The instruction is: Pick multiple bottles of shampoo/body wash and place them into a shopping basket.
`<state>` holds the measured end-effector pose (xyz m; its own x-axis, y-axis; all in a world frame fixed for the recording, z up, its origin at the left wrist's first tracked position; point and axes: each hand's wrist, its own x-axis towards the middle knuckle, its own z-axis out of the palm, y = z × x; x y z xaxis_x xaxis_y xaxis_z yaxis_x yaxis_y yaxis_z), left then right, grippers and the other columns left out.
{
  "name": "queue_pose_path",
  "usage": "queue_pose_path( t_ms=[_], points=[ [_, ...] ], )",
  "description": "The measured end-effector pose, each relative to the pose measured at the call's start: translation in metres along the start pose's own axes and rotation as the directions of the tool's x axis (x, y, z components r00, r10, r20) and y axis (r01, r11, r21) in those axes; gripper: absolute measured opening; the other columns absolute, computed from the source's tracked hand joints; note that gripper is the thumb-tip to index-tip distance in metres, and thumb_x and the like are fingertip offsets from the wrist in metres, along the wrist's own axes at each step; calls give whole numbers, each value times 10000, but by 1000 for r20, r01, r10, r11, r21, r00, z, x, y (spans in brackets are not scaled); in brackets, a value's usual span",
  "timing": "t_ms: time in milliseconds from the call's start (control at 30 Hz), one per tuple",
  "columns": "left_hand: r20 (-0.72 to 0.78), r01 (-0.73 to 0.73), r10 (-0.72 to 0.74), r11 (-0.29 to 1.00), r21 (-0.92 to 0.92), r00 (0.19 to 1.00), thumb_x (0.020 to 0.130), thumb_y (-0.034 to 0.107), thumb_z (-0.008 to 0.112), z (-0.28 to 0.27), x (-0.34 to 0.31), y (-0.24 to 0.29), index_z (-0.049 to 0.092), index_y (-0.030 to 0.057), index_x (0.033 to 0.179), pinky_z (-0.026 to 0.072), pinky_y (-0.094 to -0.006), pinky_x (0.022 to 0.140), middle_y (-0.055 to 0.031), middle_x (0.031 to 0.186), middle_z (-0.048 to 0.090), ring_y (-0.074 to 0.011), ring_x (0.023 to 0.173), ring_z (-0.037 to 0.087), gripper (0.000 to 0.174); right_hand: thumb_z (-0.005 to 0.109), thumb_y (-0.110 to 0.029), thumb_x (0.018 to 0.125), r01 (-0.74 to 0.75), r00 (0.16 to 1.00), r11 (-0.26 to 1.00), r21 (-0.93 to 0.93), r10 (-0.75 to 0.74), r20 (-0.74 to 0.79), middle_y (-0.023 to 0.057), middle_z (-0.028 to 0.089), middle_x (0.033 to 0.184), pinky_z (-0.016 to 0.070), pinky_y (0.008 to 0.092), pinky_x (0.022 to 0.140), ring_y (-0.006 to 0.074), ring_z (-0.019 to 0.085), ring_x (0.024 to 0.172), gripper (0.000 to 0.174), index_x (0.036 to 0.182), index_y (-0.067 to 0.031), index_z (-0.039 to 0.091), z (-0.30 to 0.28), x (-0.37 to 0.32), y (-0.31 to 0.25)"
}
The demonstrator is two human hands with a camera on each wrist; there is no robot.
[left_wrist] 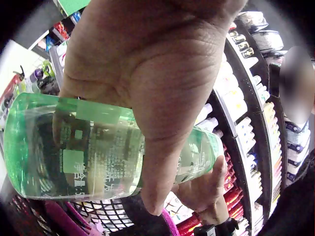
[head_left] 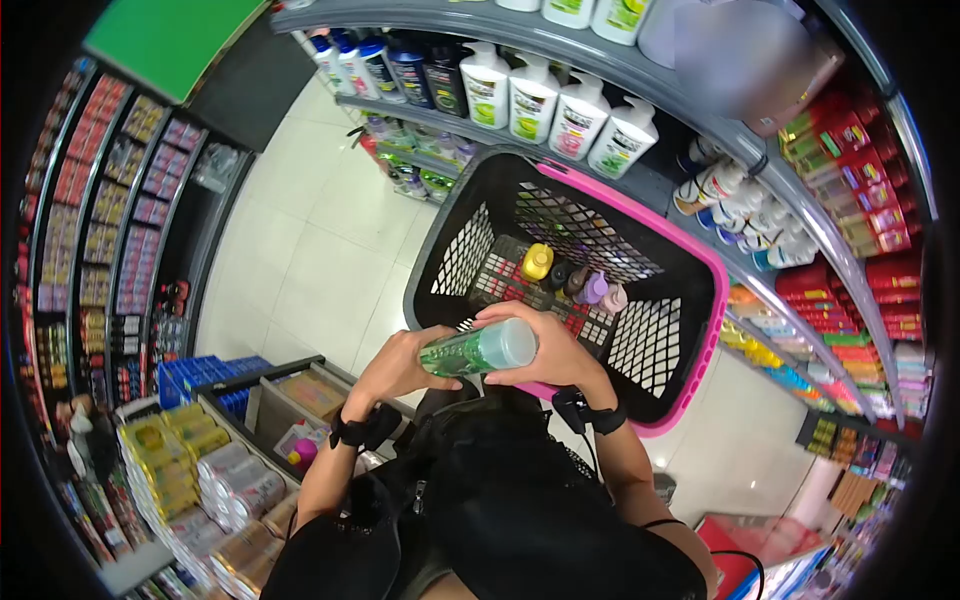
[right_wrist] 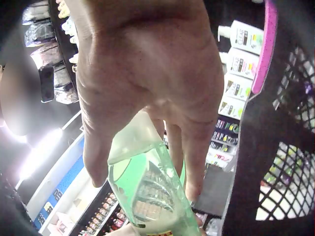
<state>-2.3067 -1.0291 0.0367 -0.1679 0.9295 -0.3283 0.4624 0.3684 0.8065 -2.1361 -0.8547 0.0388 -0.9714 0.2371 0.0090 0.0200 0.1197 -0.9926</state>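
Observation:
Both hands hold a clear green bottle (head_left: pixel 465 352) with a pale, frosted cap over the near side of a shopping basket. My left hand (head_left: pixel 402 366) grips its body, thumb across the printed label in the left wrist view. Around the cap end are the fingers and thumb of my right hand (head_left: pixel 552 348). White print covers the bottle (left_wrist: pixel 37 147) in the left wrist view. Inside the black basket, whose rim (head_left: pixel 706 290) is partly pink, stand a yellow bottle (head_left: pixel 537 262), small dark bottles (head_left: pixel 567 279), a purple bottle (head_left: pixel 594 289) and a pale pink one (head_left: pixel 614 298).
Shelves beyond the basket carry white pump bottles (head_left: pixel 533 105) and dark bottles (head_left: pixel 408 78). Red packs (head_left: pixel 850 165) fill the right-hand shelving. Wrapped cans (head_left: pixel 240 480) and a blue crate (head_left: pixel 205 380) stand at lower left. Pale floor tiles (head_left: pixel 310 210) show left of the basket.

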Motion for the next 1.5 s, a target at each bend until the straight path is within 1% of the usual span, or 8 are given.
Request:
queue_pose_path(
  t_ms=[467,633,700,900,1000,1333,1433,1500],
  points=[
    [175,-158,181,978,-139,968,719,225,780,-16,98,-37,492,-3,1270,474,-339,893,-162,1074,649,-263,1017,626,663,827,-243,690,-363,725,909,-206,137,-675,140,685,808,537,318,679,208,693,743,437,969,10,604,16,17,4],
    [70,-47,63,978,-206,996,785,240,729,15,135,-92,431,-12,1329,468,-325,914,-201,1184,590,-236,1084,597,669,817,-319,658,-501,727,816,-288,217,-651,195,677,832,540,385,681,340,681,790,494,954,4,586,8,63,87],
    [259,182,-113,949,-257,959,829,236,693,15,142,-103,391,-66,1350,418,-341,995,-191,1264,555,-273,1177,530,674,809,-330,650,-566,734,759,-323,285,-617,207,673,837,538,416,684,378,668,807,511,963,2,578,12,77,113],
    [272,135,-119,990,-42,955,846,97,551,43,200,-157,598,-39,1061,486,-309,767,-94,888,670,-204,825,624,259,791,-305,651,-656,734,637,-404,417,-536,271,651,863,520,480,743,419,648,861,560,1040,9,539,11,105,185],
    [287,510,-425,768,-388,859,841,72,515,50,216,-162,560,23,1175,483,-264,676,-26,850,613,-119,769,585,340,791,-324,670,-738,657,581,-342,504,-561,282,643,922,524,468,763,425,634,918,591,1072,21,529,5,118,209],
    [132,583,-622,609,-538,772,869,80,403,82,243,-168,505,131,1249,476,-303,688,-4,895,580,-114,752,554,397,696,-164,753,-738,674,492,-462,493,-550,264,660,893,540,448,741,398,655,898,441,1082,64,511,-5,156,248],
    [143,579,-572,725,-374,808,888,101,420,84,261,-187,473,127,1312,485,-294,690,-29,968,601,-132,803,586,429,676,-201,756,-745,666,393,-539,487,-564,220,680,874,513,433,770,364,646,968,391,1048,33,564,-6,166,281],
    [183,648,-656,589,-483,733,889,106,449,86,266,-186,447,124,1360,497,-291,700,-55,1029,608,-145,862,599,471,676,-277,749,-614,776,135,-777,282,-564,165,697,872,428,406,849,317,607,1028,378,1006,-4,626,-5,169,302]
  ],
)
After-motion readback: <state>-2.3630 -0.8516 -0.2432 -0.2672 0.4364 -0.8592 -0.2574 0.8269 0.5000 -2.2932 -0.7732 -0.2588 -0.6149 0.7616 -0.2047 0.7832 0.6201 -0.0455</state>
